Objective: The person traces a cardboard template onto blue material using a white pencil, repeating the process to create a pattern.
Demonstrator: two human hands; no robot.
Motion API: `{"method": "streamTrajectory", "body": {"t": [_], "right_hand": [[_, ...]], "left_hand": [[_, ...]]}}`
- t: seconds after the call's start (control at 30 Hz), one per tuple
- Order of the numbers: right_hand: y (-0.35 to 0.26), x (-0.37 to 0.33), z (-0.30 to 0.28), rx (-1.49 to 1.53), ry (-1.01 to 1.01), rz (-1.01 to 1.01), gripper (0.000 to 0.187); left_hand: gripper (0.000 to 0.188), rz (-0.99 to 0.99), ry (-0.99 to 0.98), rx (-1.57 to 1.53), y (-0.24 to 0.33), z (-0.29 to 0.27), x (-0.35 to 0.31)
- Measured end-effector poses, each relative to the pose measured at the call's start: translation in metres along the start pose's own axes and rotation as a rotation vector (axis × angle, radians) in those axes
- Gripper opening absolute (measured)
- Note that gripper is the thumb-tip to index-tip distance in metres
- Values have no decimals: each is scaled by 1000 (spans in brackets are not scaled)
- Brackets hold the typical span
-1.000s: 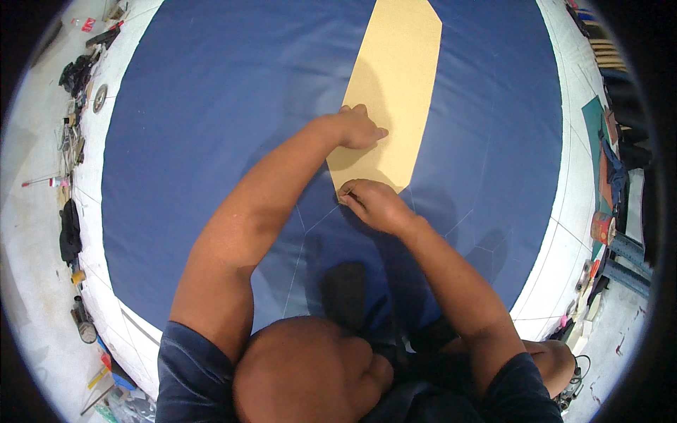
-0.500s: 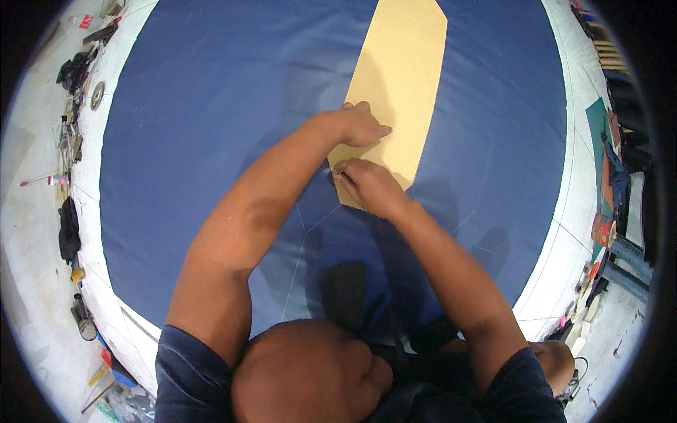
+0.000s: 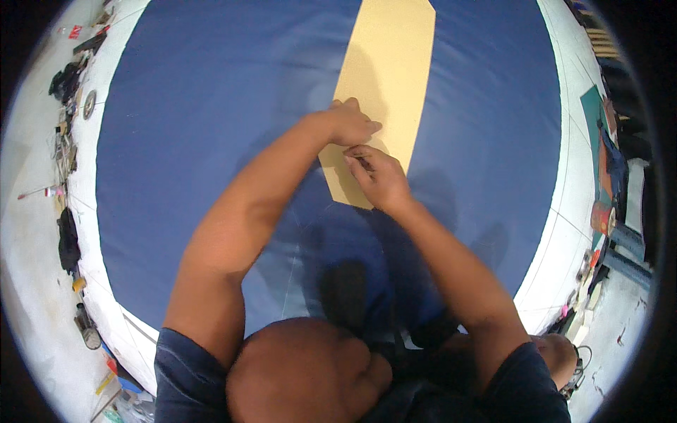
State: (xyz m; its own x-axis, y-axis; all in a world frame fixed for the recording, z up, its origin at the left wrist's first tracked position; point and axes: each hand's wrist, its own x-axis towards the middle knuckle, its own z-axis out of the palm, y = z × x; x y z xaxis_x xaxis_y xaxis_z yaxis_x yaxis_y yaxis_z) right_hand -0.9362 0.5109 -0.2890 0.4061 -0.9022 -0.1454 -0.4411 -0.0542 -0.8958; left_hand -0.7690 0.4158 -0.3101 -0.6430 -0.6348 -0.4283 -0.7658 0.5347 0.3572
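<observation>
A long yellow pattern board [image 3: 396, 60] with angled corners lies flat on a wide blue sheet of material [image 3: 190, 106]. My left hand [image 3: 349, 125] presses down on the board near its left edge, thumb and fingers spread. Just below it, my right hand [image 3: 381, 175] is over the lower part of the board, fingers pinched together. Whatever they may hold is too small or hidden to make out. A thin pale line [image 3: 290, 271] runs across the blue material below the board.
White tiles [image 3: 560, 225] border the blue sheet. Along the left lie a metal ring [image 3: 89, 104], a black cloth [image 3: 68, 240] and assorted tools. To the right are a green board [image 3: 592, 116], a red tin [image 3: 601, 217] and several other items. My bare knee [image 3: 303, 374] is at the bottom.
My right hand has moved up and right from the board's lower left edge, closer to my left hand. My left hand stays pressed on the board. The whole view has shifted slightly.
</observation>
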Motion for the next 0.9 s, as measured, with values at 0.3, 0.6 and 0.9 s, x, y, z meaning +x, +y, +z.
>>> {"method": "streamTrajectory", "body": {"t": [0.3, 0.6, 0.9], "right_hand": [[38, -99, -51, -145, -64, -64, 18], [45, -95, -43, -178, -25, -173, 15], [47, -92, -42, -293, -38, -209, 16]], "left_hand": [[107, -355, 128, -81, 75, -1, -25], [113, -414, 88, 19, 90, 0, -25], [113, -417, 88, 36, 91, 2, -23]]}}
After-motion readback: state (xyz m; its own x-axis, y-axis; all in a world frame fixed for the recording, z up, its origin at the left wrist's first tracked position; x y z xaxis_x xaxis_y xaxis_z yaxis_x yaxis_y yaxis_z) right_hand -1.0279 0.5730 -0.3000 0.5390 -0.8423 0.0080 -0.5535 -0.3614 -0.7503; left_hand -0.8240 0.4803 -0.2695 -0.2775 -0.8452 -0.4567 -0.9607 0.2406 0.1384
